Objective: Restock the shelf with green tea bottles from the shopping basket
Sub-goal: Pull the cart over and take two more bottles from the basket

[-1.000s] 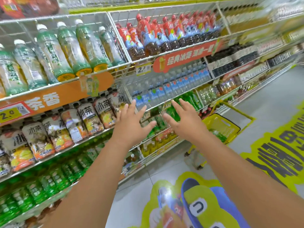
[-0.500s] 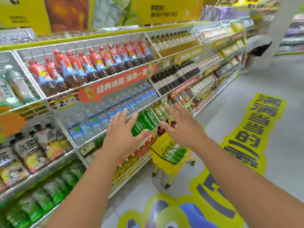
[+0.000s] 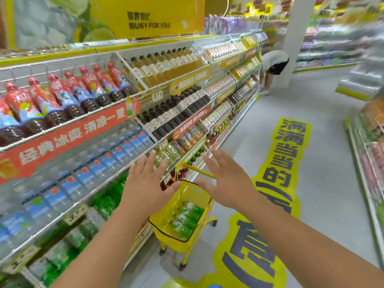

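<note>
A yellow wheeled shopping basket (image 3: 188, 195) stands on the floor beside the shelf, its handle raised. Several green tea bottles (image 3: 184, 218) lie inside it. My left hand (image 3: 145, 185) and my right hand (image 3: 225, 179) are both stretched out in front of me above the basket, fingers spread and holding nothing. The shelf unit (image 3: 87, 196) runs along my left with rows of drinks; green-labelled bottles (image 3: 108, 198) sit on its lower level.
Red-capped dark drinks (image 3: 62, 104) and water bottles (image 3: 99, 165) fill the upper rows. A person (image 3: 273, 66) bends over at the far end of the aisle by a white pillar (image 3: 295, 38). Another shelf (image 3: 372, 154) lines the right side. Yellow floor graphics (image 3: 284, 163) mark the aisle.
My view has swung right along the aisle, away from the green tea shelf. The basket has come into full view below my hands. Both hands stay spread and hold nothing.
</note>
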Action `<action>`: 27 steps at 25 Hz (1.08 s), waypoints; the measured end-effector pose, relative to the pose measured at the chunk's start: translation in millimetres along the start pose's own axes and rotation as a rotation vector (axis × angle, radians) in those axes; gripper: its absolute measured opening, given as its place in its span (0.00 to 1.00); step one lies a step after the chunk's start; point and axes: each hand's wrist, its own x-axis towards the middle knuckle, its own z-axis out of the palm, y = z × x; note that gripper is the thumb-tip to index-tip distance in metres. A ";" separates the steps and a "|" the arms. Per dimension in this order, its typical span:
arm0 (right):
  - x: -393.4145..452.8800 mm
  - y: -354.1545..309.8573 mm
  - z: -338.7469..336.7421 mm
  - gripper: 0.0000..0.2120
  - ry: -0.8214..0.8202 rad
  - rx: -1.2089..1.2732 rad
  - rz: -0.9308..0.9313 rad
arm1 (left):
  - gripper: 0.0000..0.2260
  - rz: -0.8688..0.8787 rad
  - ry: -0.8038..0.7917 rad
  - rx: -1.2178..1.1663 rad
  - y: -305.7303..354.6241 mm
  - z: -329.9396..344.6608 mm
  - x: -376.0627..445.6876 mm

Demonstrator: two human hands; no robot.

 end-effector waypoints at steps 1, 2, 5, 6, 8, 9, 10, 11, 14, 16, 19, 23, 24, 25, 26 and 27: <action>15.1 10.7 7.6 0.39 -0.010 -0.038 -0.002 | 0.39 0.011 0.007 0.002 0.2 11.4 21.1; 33.8 21.9 14.4 0.40 -0.014 -0.068 0.003 | 0.39 0.023 0.016 0.003 0.5 23.7 45.7; 85.6 54.9 29.5 0.42 -0.026 -0.101 0.019 | 0.42 0.051 0.045 -0.026 3.9 51.9 114.6; 100.1 65.6 32.4 0.42 -0.039 -0.096 0.039 | 0.42 0.053 0.038 -0.035 6.4 59.4 134.9; 128.5 87.2 36.4 0.41 -0.050 -0.100 0.072 | 0.42 0.074 0.025 -0.032 15.1 70.1 175.6; 139.8 96.7 37.9 0.40 -0.050 -0.102 0.072 | 0.41 0.087 0.027 -0.023 19.8 74.0 192.2; 151.3 107.2 38.8 0.40 -0.055 -0.106 0.079 | 0.41 0.092 0.033 -0.019 24.8 78.0 208.5; 162.4 119.0 41.1 0.39 -0.047 -0.113 0.083 | 0.40 0.088 0.045 -0.023 29.5 81.8 222.3; 200.0 156.7 47.3 0.39 -0.059 -0.117 0.066 | 0.41 0.053 0.045 -0.027 44.1 96.6 261.4; 226.7 182.8 54.4 0.42 -0.072 -0.095 0.021 | 0.40 0.013 0.056 -0.012 54.5 110.4 281.8; 266.9 221.2 68.5 0.43 -0.121 -0.080 -0.104 | 0.40 -0.106 0.068 -0.024 73.4 126.6 298.1; 314.9 248.5 86.7 0.44 -0.214 -0.054 -0.270 | 0.41 -0.346 0.090 -0.046 100.9 145.5 297.7; 322.8 250.5 92.7 0.45 -0.224 -0.049 -0.316 | 0.40 -0.408 0.093 -0.044 107.3 148.6 292.9; 330.5 251.0 99.1 0.46 -0.232 -0.043 -0.371 | 0.39 -0.465 0.089 -0.030 112.4 152.2 289.1; 337.4 247.8 107.9 0.48 -0.253 -0.036 -0.437 | 0.38 -0.532 0.070 -0.012 114.5 156.3 282.0; 341.8 243.3 116.6 0.50 -0.279 -0.022 -0.490 | 0.38 -0.597 0.049 0.001 115.8 160.6 273.2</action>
